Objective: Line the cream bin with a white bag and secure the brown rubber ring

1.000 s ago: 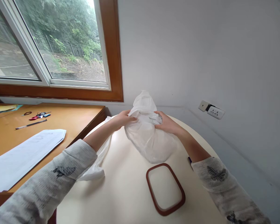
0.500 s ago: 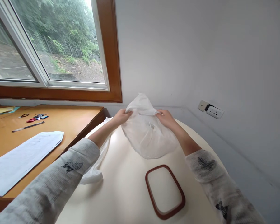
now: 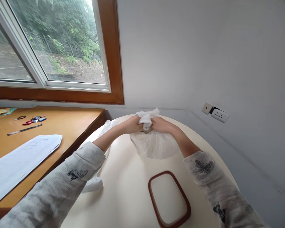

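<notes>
A thin, see-through white plastic bag (image 3: 154,145) lies toward the far side of the round cream table. My left hand (image 3: 134,124) and my right hand (image 3: 160,123) are close together at its top, both closed on the gathered, bunched plastic. The bag's lower part spreads out below my hands on the tabletop. Some fingertips are hidden in the folds. Nearer to me lies a brown frame (image 3: 169,199) with rounded corners, apart from both hands.
More white plastic (image 3: 93,184) lies along the left edge of the cream table (image 3: 123,202), partly behind my left sleeve. A wooden desk (image 3: 68,123) on the left bears paper sheets (image 3: 26,161), a pen (image 3: 25,129) and keys (image 3: 35,119). A wall socket (image 3: 220,115) is at the right.
My hands have come together from either side of the bag. Its spread top is now bunched into a twist between them, and the bag has shrunk in height.
</notes>
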`<control>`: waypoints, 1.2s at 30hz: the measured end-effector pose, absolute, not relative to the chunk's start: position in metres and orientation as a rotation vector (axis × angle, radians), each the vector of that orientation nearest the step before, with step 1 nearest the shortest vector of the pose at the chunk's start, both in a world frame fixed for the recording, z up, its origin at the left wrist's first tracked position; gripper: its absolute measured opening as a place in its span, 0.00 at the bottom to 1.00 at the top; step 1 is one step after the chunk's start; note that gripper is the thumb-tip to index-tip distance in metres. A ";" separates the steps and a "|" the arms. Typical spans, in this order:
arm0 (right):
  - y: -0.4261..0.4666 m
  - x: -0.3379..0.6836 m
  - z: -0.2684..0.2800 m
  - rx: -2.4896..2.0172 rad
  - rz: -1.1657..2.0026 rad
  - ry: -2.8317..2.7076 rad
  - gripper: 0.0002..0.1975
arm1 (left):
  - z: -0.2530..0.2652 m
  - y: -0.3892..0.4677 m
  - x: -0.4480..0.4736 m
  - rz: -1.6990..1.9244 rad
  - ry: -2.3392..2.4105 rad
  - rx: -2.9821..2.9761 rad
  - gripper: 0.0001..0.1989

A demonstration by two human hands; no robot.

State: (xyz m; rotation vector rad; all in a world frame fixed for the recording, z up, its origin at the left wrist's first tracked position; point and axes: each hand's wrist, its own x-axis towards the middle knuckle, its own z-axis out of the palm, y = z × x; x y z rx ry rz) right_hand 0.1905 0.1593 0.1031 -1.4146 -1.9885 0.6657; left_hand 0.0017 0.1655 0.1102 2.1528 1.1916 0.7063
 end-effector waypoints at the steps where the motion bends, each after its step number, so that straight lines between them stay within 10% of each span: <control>1: 0.160 0.192 0.105 -1.404 0.641 -1.992 0.08 | 0.111 0.168 0.001 0.767 1.223 2.145 0.06; 11: 0.160 0.221 0.118 -1.059 1.007 -1.357 0.19 | 0.110 0.185 -0.005 0.747 1.139 1.943 0.18; 36: 0.188 0.241 0.068 -1.208 1.442 -1.110 0.07 | 0.073 0.206 -0.028 1.077 1.224 0.863 0.08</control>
